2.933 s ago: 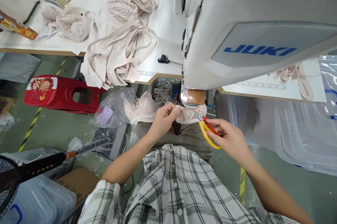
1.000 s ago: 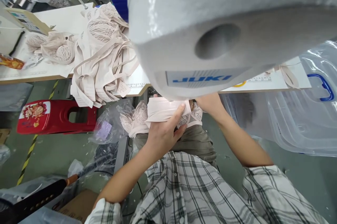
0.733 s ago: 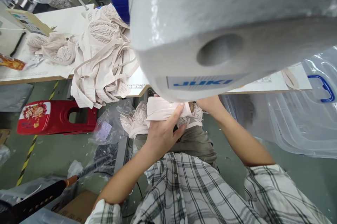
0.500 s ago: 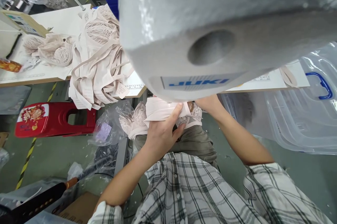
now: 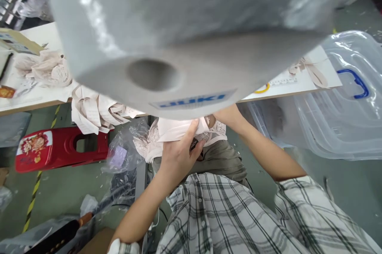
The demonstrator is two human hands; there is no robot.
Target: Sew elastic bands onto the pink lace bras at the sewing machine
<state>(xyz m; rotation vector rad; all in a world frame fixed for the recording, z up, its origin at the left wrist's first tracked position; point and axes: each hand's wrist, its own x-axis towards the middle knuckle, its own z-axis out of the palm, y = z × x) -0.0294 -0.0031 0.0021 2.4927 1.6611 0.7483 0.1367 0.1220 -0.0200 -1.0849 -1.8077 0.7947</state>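
Since the machine head [image 5: 179, 47] blocks tons of the view, can't tell if the R hand [image 5: 229, 115] is gripping anything. L hand [image 5: 176, 154] holds the beige lace garment [image 5: 171, 128], thumb on top, prob to keep the fabric flat. It's draped over the lap by the desk's [image 5: 324, 61] front edge, imo for easy reach w/ both hands. Garment's right under the L thumb, spreading out either side; R hand's near its right end.
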